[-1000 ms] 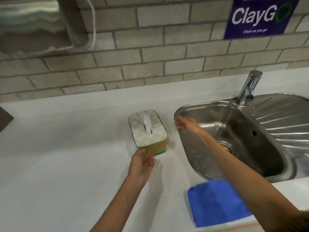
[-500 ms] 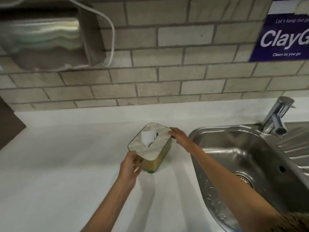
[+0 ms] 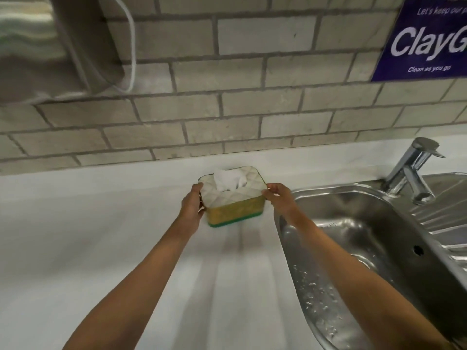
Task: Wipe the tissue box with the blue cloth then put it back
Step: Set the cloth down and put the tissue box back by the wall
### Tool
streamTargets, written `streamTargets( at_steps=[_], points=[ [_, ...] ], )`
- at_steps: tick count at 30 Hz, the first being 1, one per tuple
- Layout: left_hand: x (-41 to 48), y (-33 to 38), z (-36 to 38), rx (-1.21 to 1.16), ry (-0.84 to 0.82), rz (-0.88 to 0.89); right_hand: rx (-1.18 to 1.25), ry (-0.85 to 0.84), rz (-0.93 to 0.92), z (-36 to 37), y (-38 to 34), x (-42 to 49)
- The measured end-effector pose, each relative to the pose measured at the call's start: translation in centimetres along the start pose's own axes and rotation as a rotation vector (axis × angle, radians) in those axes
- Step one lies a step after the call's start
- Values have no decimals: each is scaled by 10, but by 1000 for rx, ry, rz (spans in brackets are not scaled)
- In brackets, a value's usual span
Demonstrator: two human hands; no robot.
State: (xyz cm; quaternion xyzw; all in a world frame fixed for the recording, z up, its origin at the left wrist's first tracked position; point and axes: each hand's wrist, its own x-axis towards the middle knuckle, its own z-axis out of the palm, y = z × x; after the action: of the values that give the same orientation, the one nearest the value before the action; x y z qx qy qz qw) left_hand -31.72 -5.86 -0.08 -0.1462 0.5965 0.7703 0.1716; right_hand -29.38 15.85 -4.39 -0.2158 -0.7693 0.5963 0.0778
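Note:
The tissue box (image 3: 235, 209) has a white quilted top, gold sides and a green base, with a white tissue sticking up from its slot. It sits near the back of the white counter (image 3: 101, 248), long side facing me. My left hand (image 3: 193, 205) grips its left end. My right hand (image 3: 278, 195) grips its right top corner with the fingertips. The blue cloth is out of view.
A steel sink (image 3: 353, 248) with water drops lies right of the box, its tap (image 3: 414, 170) at the back right. A brick wall (image 3: 227, 109) rises behind the counter, with a metal dispenser (image 3: 50, 46) at top left and a blue sign (image 3: 427, 39) at top right.
The box has been turned and shifted back toward the wall. My right hand moved from the sink rim onto the box. The view tilted up, so the blue cloth left the frame.

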Motion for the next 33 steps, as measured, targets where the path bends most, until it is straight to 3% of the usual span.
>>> streamTargets(
  at_steps=[10,33],
  points=[
    [27,8,16,113,-30,-30,3,72,39,-4,-4,10],
    [31,6,19,122,-69,26,-71,76,50,-2,-9,11]
  ],
)
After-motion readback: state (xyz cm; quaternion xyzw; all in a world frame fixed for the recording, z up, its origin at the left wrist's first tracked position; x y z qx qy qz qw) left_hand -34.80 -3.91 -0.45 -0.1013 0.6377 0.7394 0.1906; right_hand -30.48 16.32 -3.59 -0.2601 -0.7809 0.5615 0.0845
